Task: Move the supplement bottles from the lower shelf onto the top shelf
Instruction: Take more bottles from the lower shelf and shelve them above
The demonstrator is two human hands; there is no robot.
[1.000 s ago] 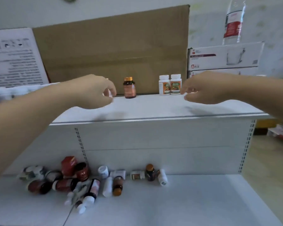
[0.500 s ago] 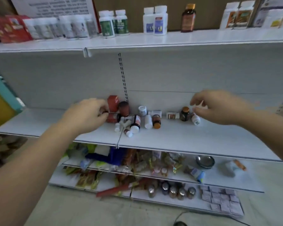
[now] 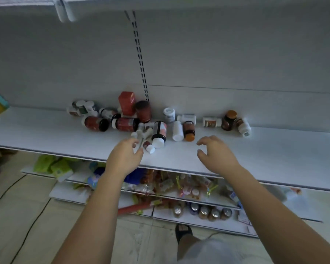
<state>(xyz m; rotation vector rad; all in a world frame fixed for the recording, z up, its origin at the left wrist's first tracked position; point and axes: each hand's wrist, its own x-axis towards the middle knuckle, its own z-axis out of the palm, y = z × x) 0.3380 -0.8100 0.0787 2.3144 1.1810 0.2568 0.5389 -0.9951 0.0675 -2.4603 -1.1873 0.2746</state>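
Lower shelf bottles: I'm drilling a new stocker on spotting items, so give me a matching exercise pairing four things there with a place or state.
Things:
1. red box-shaped container
2. amber bottle with orange cap
3. left hand
4. right hand

Descriptions:
A. lying on its side, cap toward the shelf's front edge
B. open and empty, over bare shelf
C. upright against the back panel
D. fingers at the small white-capped bottles

Pairs: 1-C, 2-A, 3-D, 4-B

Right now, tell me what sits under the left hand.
Under the left hand lies the lower shelf, with a small white-capped bottle beside its fingertips. Anything beneath the palm is covered.
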